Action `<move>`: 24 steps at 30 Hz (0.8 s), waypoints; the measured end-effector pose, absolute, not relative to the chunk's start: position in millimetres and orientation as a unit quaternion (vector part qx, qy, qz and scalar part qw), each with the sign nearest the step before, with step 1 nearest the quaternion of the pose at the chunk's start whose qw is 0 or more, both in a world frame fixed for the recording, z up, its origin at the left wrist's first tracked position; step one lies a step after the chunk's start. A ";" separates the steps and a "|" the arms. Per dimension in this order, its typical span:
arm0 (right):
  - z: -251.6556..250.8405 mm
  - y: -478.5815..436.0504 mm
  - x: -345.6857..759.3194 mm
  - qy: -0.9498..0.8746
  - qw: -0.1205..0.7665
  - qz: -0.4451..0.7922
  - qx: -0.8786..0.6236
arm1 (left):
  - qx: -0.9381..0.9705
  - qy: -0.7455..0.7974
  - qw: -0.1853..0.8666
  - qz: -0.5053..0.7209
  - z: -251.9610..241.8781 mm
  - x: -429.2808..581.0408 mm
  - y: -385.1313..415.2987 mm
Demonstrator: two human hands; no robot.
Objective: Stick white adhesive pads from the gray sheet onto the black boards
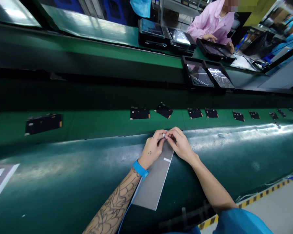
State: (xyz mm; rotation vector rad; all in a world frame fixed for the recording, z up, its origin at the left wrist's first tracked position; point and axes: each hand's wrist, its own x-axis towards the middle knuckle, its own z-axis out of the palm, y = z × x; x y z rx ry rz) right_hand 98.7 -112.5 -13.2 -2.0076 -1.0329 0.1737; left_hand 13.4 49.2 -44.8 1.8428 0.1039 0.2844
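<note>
A flat grey panel [153, 183] lies on the green bench [70, 185], with a small white strip [167, 160] near its right edge. Over the panel's far end, my left hand [153, 149], with a blue band at the wrist, has its fingers pinched on a small white piece [163, 135]. My right hand [180, 144] is beside it, thumb and forefinger pressed together at the same spot. The fingertips of both hands almost meet. Whatever my right fingers pinch is too small to make out.
Beyond the bench edge, a green belt [100, 125] carries several black flat parts [140, 113]. Black trays [199, 74] with shiny panels stand farther back. A person in pink [210, 21] has hands at another tray. A grey-and-white sheet [2, 177] lies at left.
</note>
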 end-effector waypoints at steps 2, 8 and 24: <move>-12.9 -113.2 101.1 -0.416 0.425 0.070 -0.801 | 0.794 0.045 0.593 0.122 -44.8 13.1 49.4; -9.0 -108.1 96.5 -0.420 0.412 0.070 -0.806 | 0.798 0.060 0.589 0.114 -45.1 12.3 52.2; 31.2 -307.8 368.2 -0.199 0.279 0.208 -0.916 | 0.839 0.095 0.527 0.100 -40.1 8.8 57.9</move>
